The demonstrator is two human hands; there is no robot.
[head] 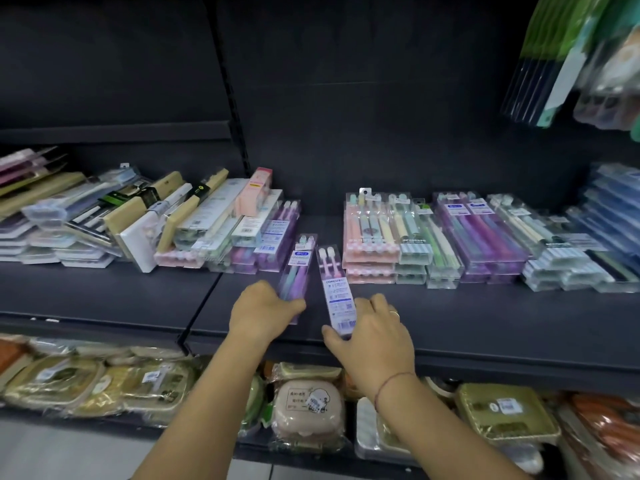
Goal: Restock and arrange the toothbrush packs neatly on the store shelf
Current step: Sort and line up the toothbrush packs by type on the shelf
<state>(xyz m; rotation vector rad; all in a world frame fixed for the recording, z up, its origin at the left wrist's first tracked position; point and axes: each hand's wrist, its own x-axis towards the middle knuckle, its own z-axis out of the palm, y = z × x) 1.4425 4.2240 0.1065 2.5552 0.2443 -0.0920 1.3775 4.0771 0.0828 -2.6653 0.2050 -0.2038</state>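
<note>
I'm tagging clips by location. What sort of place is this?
Most likely a shop's toiletries aisle: a dark metal display shelf, stacks of clear-boxed toothbrush packs with barcodes, and price-stickered wrapped pouches on the tier below.

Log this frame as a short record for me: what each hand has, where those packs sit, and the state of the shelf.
left hand: grips near end of purple-and-teal toothbrush pack
right hand: holds near end of pink toothbrush pack
held packs: side by side, apart, over the shelf gap
resting or lifted: cannot tell
left of gap: jumbled pile of packs
right of gap: tidy stacks
lower shelf: wrapped containers
</note>
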